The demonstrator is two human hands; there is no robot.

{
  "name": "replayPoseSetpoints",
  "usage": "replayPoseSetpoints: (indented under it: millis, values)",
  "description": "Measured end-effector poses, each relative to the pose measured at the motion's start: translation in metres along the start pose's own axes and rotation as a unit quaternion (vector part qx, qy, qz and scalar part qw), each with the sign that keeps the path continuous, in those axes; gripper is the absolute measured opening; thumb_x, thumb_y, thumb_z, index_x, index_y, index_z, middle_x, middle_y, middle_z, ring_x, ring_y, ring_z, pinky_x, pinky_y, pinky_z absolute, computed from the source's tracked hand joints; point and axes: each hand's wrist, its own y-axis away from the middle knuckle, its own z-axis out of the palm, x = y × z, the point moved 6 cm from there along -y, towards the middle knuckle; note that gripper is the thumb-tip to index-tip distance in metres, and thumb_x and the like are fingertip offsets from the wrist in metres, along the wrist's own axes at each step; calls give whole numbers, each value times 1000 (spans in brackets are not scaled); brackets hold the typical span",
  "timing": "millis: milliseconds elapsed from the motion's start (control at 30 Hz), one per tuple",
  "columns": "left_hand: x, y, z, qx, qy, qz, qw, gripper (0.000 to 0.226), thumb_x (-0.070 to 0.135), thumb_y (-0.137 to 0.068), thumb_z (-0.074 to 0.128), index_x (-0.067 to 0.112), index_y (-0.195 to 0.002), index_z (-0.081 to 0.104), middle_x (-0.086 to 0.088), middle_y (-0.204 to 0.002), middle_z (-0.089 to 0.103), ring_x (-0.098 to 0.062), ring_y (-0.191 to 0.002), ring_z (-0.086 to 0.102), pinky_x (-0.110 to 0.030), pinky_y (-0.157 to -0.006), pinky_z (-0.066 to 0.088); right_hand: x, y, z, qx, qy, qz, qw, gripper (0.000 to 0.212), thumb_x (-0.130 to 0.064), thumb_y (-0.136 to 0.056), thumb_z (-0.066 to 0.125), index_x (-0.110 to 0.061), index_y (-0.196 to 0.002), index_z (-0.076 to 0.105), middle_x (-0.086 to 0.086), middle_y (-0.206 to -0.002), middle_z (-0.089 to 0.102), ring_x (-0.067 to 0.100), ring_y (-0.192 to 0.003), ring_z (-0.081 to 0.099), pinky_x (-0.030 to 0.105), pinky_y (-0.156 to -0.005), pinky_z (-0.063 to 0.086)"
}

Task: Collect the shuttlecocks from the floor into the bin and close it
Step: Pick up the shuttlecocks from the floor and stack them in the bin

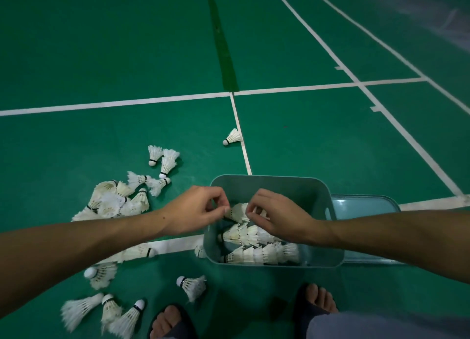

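Note:
A grey-blue bin (312, 188) stands open on the green floor and holds rows of stacked white shuttlecocks (256, 253). Over the bin my left hand (195, 210) and my right hand (278, 218) both pinch a short stack of shuttlecocks (237, 211), one hand at each end. The bin's lid (366, 202) lies flat on the floor just right of the bin. Several loose shuttlecocks lie left of the bin in a pile (112, 201), more lie near my feet (192, 286), and one (232, 137) lies apart on a white line beyond the bin.
My feet in dark sandals (169, 322) stand just in front of the bin. White court lines (114, 103) cross the green floor, and a net's edge shows at the far upper right.

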Motion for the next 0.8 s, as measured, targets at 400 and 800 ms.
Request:
replayPoseSetpoints:
  millis: [400,800]
  values:
    - [-135,201,-6,-17,-105,-165,980,5,44,-100,62,39,-101,63,26,-89,67,3,-76,64,-29,-70,55,-171,-42,76,-62,-159,-51,984,14,-29,-99,62,-19,-103,71,-8,-98,73,-1,-76,59,13,-70,43]
    - [-219,272,114,-86,-18,-343,935,82,64,-78,80,43,-150,46,-2,-157,36,-24,-132,56,-38,-112,47,-131,-24,240,-200,41,75,976,38,-31,-94,68,-24,-129,55,10,-129,53,33,-124,46,47,-103,45]
